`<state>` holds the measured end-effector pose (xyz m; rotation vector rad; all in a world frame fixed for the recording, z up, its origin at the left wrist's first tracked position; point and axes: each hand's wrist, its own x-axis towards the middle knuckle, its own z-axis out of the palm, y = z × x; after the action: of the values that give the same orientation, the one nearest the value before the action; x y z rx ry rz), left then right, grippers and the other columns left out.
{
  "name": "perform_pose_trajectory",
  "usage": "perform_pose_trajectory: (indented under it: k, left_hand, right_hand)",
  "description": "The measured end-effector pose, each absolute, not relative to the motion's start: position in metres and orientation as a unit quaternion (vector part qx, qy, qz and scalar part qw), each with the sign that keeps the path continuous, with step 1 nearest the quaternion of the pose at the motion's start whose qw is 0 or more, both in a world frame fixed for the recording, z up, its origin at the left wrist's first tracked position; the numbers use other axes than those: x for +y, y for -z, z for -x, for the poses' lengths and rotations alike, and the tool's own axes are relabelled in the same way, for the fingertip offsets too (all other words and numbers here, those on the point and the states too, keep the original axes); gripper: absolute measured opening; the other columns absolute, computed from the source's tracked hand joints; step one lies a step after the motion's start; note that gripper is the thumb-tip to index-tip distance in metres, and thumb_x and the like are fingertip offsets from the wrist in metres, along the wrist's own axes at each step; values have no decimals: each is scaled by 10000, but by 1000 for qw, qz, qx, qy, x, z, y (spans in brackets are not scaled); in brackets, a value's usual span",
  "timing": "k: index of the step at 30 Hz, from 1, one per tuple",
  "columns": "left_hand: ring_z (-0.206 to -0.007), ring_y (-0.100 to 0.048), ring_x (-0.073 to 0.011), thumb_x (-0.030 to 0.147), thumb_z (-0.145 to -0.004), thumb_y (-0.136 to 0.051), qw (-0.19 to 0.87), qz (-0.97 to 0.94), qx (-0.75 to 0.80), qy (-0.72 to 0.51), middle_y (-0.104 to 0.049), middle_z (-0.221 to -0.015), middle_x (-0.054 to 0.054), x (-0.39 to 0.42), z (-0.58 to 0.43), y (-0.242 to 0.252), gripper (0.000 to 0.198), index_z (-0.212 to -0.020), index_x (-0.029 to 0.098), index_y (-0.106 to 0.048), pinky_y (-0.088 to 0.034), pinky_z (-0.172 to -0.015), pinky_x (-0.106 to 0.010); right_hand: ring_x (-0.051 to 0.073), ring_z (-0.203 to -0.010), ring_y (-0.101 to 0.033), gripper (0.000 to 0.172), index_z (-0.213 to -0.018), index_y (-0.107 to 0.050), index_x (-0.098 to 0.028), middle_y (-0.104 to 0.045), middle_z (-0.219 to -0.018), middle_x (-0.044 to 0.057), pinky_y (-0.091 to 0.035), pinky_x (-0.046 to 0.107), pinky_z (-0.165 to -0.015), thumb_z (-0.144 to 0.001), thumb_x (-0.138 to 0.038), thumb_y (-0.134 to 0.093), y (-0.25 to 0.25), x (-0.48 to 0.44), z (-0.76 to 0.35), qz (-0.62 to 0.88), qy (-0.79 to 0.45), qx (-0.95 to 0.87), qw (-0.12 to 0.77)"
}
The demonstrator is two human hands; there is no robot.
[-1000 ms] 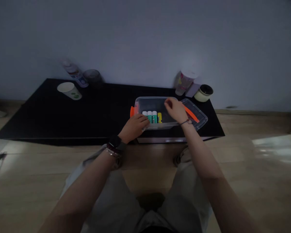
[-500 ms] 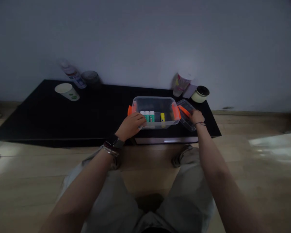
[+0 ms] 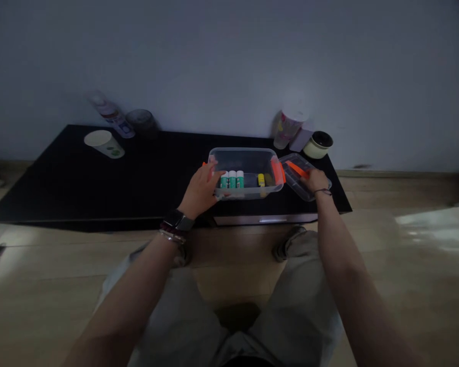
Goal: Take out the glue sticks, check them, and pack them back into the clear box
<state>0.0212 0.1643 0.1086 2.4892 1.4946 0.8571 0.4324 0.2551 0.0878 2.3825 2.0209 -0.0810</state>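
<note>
A clear plastic box (image 3: 248, 193) with orange end latches sits near the front edge of the black tabletop. Inside are three green glue sticks with white caps (image 3: 232, 179) at the left, and a small yellow tube-shaped item (image 3: 261, 179) towards the right. My left hand (image 3: 202, 189) is at the box's left end, thumb and fingers spread around the corner by the latch; contact with the rim is hard to make out. To the right lies a clear lid (image 3: 299, 189) with an orange handle-like strip (image 3: 297, 168). My right hand (image 3: 315, 181) is closed on that strip's near end.
A tilted-looking paper cup (image 3: 104, 143), a spray bottle (image 3: 115, 117) and a dark round container (image 3: 142, 122) stand at the left. Behind the lid are a patterned cup (image 3: 286, 130), a pale box (image 3: 301, 137) and a cream pot (image 3: 318, 145). A wall rises behind.
My left hand has lifted and spread its fingers, uncovering more of the leftmost glue stick. The yellow item sits slightly further right in the box. My right hand has shifted slightly right with the lid.
</note>
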Motion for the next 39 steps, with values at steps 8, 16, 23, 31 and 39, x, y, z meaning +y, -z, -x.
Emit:
perform_pose_trajectory:
  k: [8, 16, 23, 31, 39]
  left_hand:
    - [-1436, -354, -331, 455, -935, -536, 112, -791, 502, -332, -403, -1510, -195, 164, -21, -107, 539, -1378, 157, -462, -306, -1190, -557]
    - [-1315, -500, -271, 430, -1001, -381, 182, -712, 522, -432, -541, -1393, -178, 176, -16, -98, 456, -1333, 151, -523, -372, -1146, -494]
    - [-1243, -570, -272, 629, -964, -373, 317, -599, 521, -519, -615, -1330, -138, 180, -17, -95, 581, -1251, 184, -611, -427, -1094, -480]
    - [-1220, -586, -277, 599, -900, -488, 354, -556, 516, -546, -655, -1271, -117, 185, -17, -90, 524, -1172, 177, -640, -429, -1102, -481]
    - [-1128, -626, -268, 569, -933, -432, 360, -543, 525, -548, -692, -1181, -122, 188, -14, -91, 510, -1132, 162, -665, -473, -1045, -482]
  right_hand:
    - [277, -1003, -647, 387, -1156, -676, -103, -706, -1098, 175, -495, 375, -908, -832, -296, -590, -134, 254, -429, -753, 20, 631, -186]
    - [279, -1078, -598, 412, -1235, -627, -138, -671, -1184, 140, -453, 436, -986, -861, -273, -517, -170, 243, -358, -600, 66, 754, -260]
    - [309, -1173, -530, 367, -1230, -639, -181, -642, -1207, 125, -375, 464, -1045, -891, -282, -541, -178, 233, -309, -507, 91, 836, -189]
    - [301, -1153, -528, 372, -1244, -638, -175, -631, -1200, 133, -361, 459, -1037, -895, -251, -536, -170, 238, -284, -465, 109, 864, -157]
    - [294, -1173, -512, 387, -1260, -630, -170, -611, -1222, 132, -355, 448, -1050, -891, -235, -534, -165, 238, -280, -453, 125, 872, -133]
